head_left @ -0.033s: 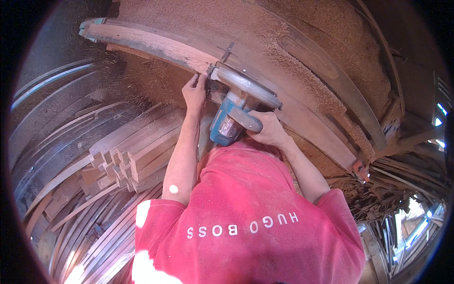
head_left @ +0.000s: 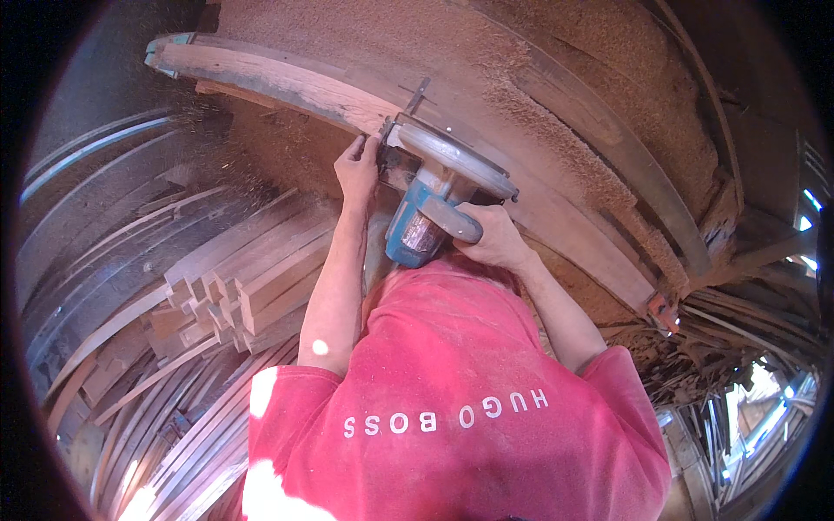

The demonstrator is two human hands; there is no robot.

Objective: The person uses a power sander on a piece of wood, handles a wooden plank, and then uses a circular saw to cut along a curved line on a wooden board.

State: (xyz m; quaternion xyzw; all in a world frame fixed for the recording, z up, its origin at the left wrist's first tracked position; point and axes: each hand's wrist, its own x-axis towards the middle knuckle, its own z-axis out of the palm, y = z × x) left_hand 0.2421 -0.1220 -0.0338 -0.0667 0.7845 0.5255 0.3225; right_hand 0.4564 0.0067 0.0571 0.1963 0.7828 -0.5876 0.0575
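Saw (head_left: 443,158) sits on the board (head_left: 295,82), between your hands. Your right hand (head_left: 493,233) closes around its grey handle (head_left: 452,220), likely the best hold; your left hand (head_left: 358,169) is beside the saw's front, but whether it pinches anything I can't tell. Expect it heavy and rigid, maybe slippery with dust.

A woodworking shop: a circular saw (head_left: 419,227) sits on a plank (head_left: 287,80) amid heaped sawdust (head_left: 391,35). Stacked timber (head_left: 261,282) and long strips (head_left: 204,447) lie close by.
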